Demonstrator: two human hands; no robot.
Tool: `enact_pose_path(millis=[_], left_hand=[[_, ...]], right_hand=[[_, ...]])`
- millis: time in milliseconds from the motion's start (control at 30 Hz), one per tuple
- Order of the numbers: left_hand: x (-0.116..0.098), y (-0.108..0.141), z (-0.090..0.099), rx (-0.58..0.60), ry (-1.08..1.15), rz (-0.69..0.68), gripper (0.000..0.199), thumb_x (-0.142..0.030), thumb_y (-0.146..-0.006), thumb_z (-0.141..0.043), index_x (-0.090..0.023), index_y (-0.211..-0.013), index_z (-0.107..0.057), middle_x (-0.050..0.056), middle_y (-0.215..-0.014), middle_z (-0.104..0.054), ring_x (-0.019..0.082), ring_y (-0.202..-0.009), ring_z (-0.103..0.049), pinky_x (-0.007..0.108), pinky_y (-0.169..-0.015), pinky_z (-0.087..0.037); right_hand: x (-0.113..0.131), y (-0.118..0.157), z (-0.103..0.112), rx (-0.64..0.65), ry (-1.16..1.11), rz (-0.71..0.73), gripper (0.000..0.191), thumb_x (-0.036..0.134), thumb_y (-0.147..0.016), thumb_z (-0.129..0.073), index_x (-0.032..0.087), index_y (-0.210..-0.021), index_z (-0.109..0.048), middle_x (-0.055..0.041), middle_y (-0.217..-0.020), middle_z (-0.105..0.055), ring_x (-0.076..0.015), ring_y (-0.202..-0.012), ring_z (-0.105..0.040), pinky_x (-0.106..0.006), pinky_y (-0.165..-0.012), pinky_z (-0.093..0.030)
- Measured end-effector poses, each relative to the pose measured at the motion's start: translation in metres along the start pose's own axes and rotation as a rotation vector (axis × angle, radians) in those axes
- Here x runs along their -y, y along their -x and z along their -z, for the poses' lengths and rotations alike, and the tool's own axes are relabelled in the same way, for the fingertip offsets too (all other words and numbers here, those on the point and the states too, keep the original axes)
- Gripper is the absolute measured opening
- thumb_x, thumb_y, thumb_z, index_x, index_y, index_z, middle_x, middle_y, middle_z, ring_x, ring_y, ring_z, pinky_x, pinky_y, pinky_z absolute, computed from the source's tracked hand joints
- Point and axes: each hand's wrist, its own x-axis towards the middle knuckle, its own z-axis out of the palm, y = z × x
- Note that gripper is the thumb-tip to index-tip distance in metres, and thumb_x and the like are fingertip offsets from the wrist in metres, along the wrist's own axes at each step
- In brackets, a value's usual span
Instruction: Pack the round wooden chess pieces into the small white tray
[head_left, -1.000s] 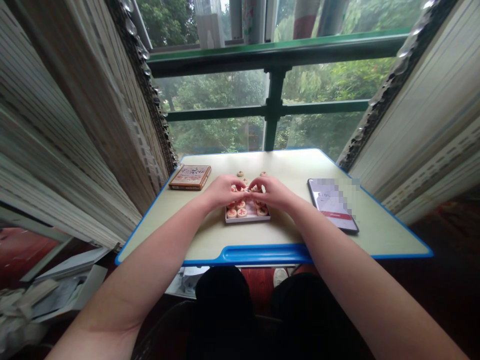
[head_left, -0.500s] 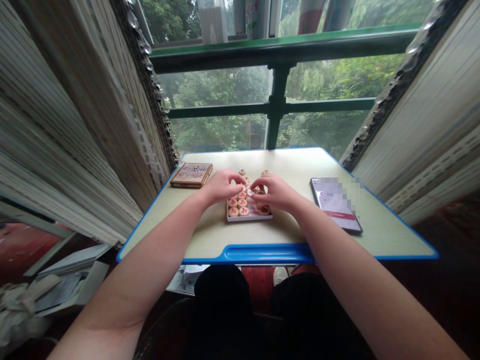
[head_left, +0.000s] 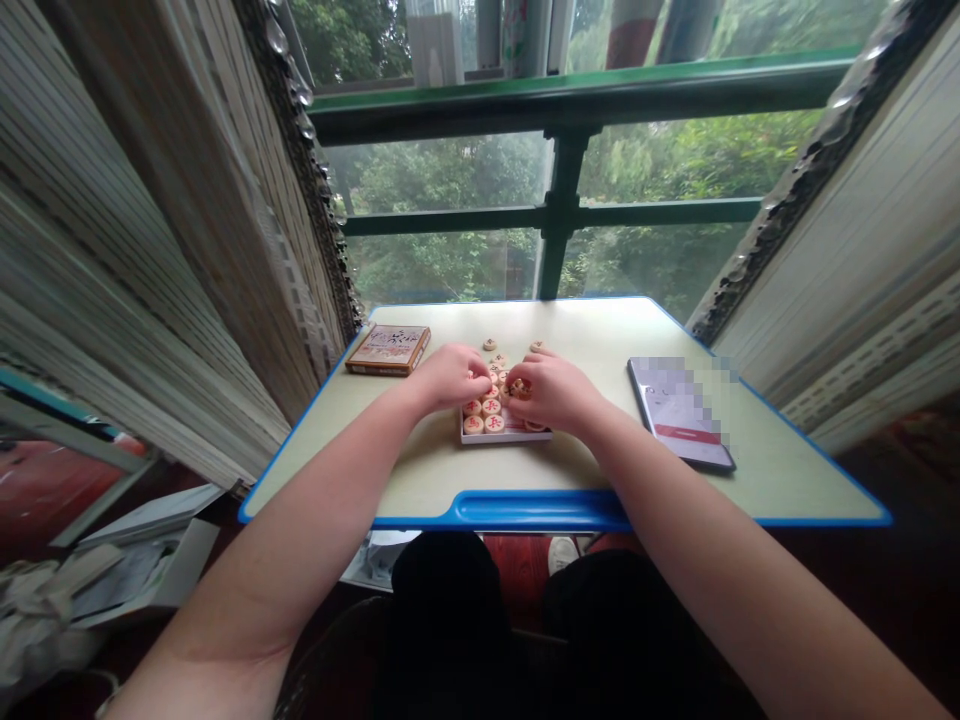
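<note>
Green trees fill the window behind a pale surface (head_left: 420, 470) with a blue rim. At its middle lies a small shallow white tray (head_left: 501, 437), partly filled with round wooden Chinese chess discs (head_left: 485, 415) marked in red. The left hand (head_left: 448, 376) curls over the tray's far left part, fingertips down among the discs; whether its grip pinches one cannot be told. The right hand (head_left: 551, 392) appears to pinch a disc (head_left: 519, 387) between thumb and fingers just above the tray's right side. A few loose discs (head_left: 490, 345) lie beyond the tray. To seat pieces well, I judge each should go down flat, face up, snug against its neighbours without nudging rows already set. A brown printed box lid (head_left: 388, 349) lies far left, a dark phone (head_left: 681, 412) right.
</note>
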Motion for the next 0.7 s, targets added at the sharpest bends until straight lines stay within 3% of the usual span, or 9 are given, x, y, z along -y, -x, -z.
enact_pose_path(millis=[233,433,700], left_hand=[[0.0006,0.0000,-0.0019,-0.014,-0.009,-0.011,0.024,-0.020,-0.068,-0.052,-0.016,-0.068,-0.075,0.003,-0.069,-0.067,0.015,-0.068,-0.057,0.024,-0.067,-0.044],[0.0014,-0.0001,-0.0022,-0.014,-0.010,-0.024,0.025,-0.021,-0.069,-0.051,-0.016,-0.071,-0.075,0.004,-0.071,-0.067,0.015,-0.069,-0.059,0.024,-0.067,-0.044],[-0.0008,0.0000,-0.0016,-0.013,-0.021,-0.006,0.024,-0.021,-0.069,-0.051,-0.017,-0.069,-0.075,0.004,-0.071,-0.068,0.016,-0.071,-0.058,0.024,-0.069,-0.045]], right_hand=[[0.0033,0.0017,0.0007,-0.002,0.080,-0.005,0.026,0.041,-0.075,-0.061,0.020,-0.085,-0.073,-0.0084,-0.080,-0.066,-0.0225,-0.084,-0.052,-0.030,-0.069,-0.040],[0.0039,0.0005,0.0034,0.016,0.074,0.024,0.024,0.032,-0.073,-0.063,0.020,-0.091,-0.073,-0.0078,-0.082,-0.066,-0.0223,-0.083,-0.051,-0.031,-0.073,-0.040],[0.0037,0.0008,0.0014,0.043,0.045,0.007,0.017,0.033,-0.075,-0.062,0.022,-0.078,-0.074,-0.0068,-0.077,-0.064,-0.0199,-0.077,-0.050,-0.030,-0.067,-0.038]])
